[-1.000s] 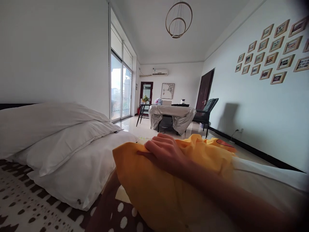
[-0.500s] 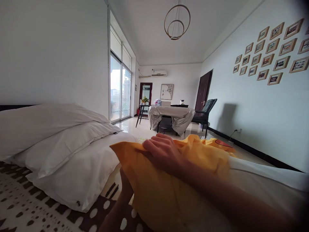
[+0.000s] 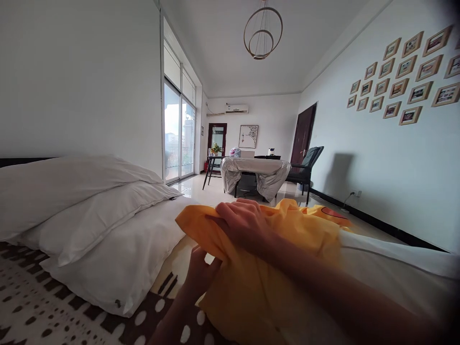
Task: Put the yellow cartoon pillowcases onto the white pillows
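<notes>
Right hand (image 3: 246, 223) observed gripping yellow cloth (image 3: 237, 292); left hand (image 3: 200, 274) at its edge, fingertips hidden; whether holding, I cannot tell.

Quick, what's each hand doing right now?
Left hand: at the underside of the yellow cloth; whether it grips cannot be told.
Right hand: closed, holding the yellow cloth from above.
</notes>
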Demonstrator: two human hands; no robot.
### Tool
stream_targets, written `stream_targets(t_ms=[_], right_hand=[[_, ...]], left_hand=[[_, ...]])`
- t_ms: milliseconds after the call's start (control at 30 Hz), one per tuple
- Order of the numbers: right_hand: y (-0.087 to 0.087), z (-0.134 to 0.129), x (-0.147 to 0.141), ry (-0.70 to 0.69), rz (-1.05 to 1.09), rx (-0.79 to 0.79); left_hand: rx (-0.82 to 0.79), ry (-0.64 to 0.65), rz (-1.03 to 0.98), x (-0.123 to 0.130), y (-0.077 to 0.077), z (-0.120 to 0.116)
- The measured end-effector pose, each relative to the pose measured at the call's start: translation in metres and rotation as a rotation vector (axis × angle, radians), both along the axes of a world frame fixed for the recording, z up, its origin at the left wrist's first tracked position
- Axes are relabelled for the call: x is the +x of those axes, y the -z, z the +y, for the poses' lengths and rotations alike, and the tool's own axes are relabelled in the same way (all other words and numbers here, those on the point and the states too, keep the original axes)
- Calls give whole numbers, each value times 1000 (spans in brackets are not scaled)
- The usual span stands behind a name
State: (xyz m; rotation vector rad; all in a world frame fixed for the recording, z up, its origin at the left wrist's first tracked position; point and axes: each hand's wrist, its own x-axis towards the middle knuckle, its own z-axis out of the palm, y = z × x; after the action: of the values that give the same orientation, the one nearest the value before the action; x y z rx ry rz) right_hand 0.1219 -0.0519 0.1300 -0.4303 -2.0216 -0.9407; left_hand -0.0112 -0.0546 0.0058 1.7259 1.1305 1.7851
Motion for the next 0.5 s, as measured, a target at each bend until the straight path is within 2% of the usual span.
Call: stream_targets(t_ms=[100, 267, 367, 433, 500], right_hand=[[-2, 0, 0, 4, -9, 16], [-6, 11, 4, 108, 0, 13], [-5, 18, 6, 197, 3, -51], [-5, 20, 6, 259, 0, -128], [-7, 17, 5, 307, -10, -225]], left_hand=[[-10, 4, -80, 2, 5, 3], [-129, 166, -341, 0, 7, 9], [-185, 255, -523, 2, 6, 8], [-177, 242, -557, 4, 6, 4], [-113, 151, -519, 4, 10, 2]])
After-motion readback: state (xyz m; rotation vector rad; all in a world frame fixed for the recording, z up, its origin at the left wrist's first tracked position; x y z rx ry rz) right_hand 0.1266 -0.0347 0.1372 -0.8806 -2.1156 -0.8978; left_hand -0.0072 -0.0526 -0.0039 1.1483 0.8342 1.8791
